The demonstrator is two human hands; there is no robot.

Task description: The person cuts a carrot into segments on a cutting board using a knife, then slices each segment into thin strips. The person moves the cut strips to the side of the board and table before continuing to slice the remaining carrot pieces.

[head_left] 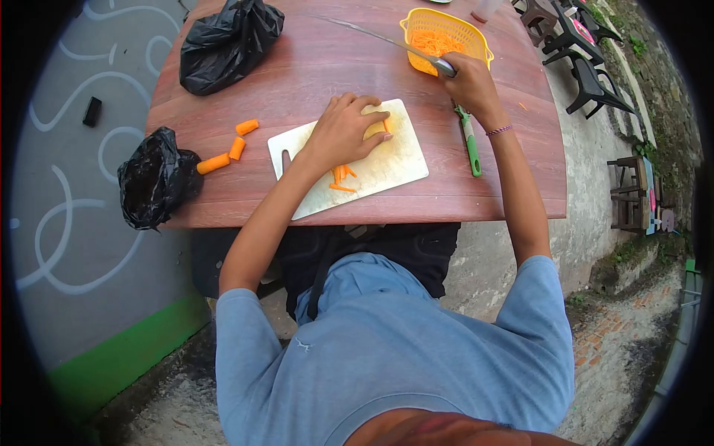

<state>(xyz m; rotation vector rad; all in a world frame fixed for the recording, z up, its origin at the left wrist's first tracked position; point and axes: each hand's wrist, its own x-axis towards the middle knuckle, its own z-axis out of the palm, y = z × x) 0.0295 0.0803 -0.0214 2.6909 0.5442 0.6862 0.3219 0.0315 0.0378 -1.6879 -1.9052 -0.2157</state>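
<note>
My left hand [346,134] rests on the white cutting board [409,149], thumb and fingers curled around a small carrot piece [387,126] that is mostly hidden. Several cut carrot sticks [342,177] lie on the board below my wrist. In my right hand [470,85] is a knife [401,44], raised above the table with its blade pointing to the upper left. Behind it stands a yellow plastic basket [467,31] holding thin carrot shreds [435,43]. A green-handled peeler [470,145] lies on the table just below my right hand.
Peeled carrot chunks [236,149] lie left of the board on the reddish wooden table [320,74]. One black plastic bag [156,178] sits at the left edge, another black bag [230,44] at the far left. Dark plastic chairs [591,82] stand off to the right.
</note>
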